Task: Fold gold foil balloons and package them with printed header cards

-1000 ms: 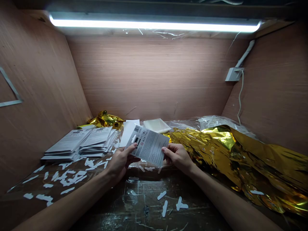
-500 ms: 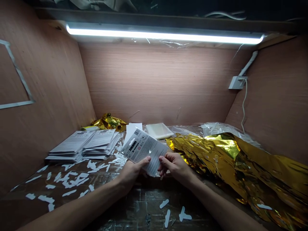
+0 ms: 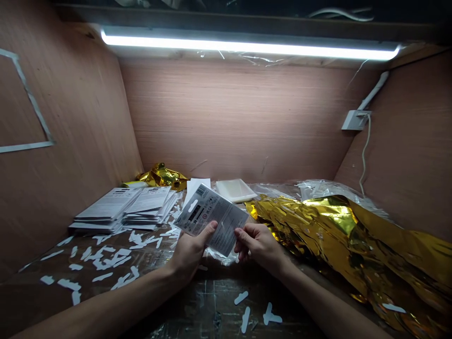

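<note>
A printed packaging card (image 3: 221, 223) with a hang slot and barcode, glossy as if in clear plastic, is tilted in front of me. My left hand (image 3: 192, 249) grips its lower left edge, thumb on top and the other fingers hidden underneath. At the lower right edge my right hand (image 3: 256, 242) is closed in a pinch, thumb and forefinger on the card's rim; whether it pinches card or plastic I cannot tell. Small white cut-out paper scraps (image 3: 241, 297) lie on the dark table (image 3: 197, 310) below the hands.
Two stacks of similar cards (image 3: 106, 207) stand at the left, with many white scraps before them. Crumpled gold foil (image 3: 328, 235) spreads over the right side. Behind the card lie a pile of clear sleeves (image 3: 235, 190) and loose plastic (image 3: 318, 188). Wooden walls enclose the table.
My left thumb has slid slightly up and left on the card. The card has shifted a little, and the right hand stays pinched at its edge. The view has turned slightly.
</note>
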Demonstrator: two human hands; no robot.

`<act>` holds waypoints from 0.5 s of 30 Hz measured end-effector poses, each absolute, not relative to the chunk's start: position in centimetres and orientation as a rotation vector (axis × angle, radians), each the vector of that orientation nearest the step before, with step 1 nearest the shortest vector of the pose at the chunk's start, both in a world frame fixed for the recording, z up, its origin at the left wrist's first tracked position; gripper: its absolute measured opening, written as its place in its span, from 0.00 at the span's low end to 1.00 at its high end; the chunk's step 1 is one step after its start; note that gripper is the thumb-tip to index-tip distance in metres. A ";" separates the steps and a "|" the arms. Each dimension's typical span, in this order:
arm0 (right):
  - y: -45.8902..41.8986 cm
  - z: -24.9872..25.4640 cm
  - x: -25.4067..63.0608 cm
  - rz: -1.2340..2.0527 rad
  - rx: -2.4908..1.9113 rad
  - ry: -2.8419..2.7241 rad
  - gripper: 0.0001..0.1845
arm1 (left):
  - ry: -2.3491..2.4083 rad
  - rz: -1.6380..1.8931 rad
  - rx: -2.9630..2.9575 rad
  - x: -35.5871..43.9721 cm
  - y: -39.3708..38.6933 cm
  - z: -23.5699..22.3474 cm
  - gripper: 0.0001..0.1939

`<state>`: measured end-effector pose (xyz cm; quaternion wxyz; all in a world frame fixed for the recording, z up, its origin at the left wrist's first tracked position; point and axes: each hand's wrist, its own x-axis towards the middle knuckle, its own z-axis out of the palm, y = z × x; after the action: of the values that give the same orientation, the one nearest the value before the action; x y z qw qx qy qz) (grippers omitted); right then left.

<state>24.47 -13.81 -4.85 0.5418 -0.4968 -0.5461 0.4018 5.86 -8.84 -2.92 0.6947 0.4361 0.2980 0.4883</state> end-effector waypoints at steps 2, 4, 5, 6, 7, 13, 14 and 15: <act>-13.7 -4.9 24.5 0.931 -1.186 -1.295 0.28 | 0.694 1.033 1.006 5.9 -8.9 -3.2 0.24; -13.6 -4.9 24.5 0.929 -1.191 -1.291 0.29 | 0.726 0.975 1.019 5.8 -8.7 -3.6 0.24; -13.6 -5.0 24.5 0.939 -1.193 -1.285 0.29 | 0.737 0.951 1.021 5.7 -8.7 -3.8 0.24; -13.5 -5.0 24.4 0.950 -1.195 -1.278 0.29 | 0.742 0.939 1.020 5.6 -8.6 -4.0 0.23; -13.5 -5.0 24.4 0.958 -1.197 -1.274 0.29 | 0.745 0.927 1.018 5.6 -8.6 -4.2 0.23; -13.6 -5.0 24.4 0.964 -1.184 -1.299 0.29 | 0.742 0.829 1.037 5.3 -8.3 -3.8 0.22; -13.6 -5.0 24.6 0.963 -1.188 -1.295 0.29 | 0.687 0.874 1.036 5.0 -7.8 -3.3 0.21; -13.6 -4.9 24.8 0.956 -1.196 -1.290 0.29 | 0.618 0.946 1.026 4.6 -7.1 -2.8 0.20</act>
<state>24.79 -13.61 -4.93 0.5394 -0.5031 -0.5423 0.4022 4.65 -7.06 -2.80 0.7229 0.4644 0.2797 0.4284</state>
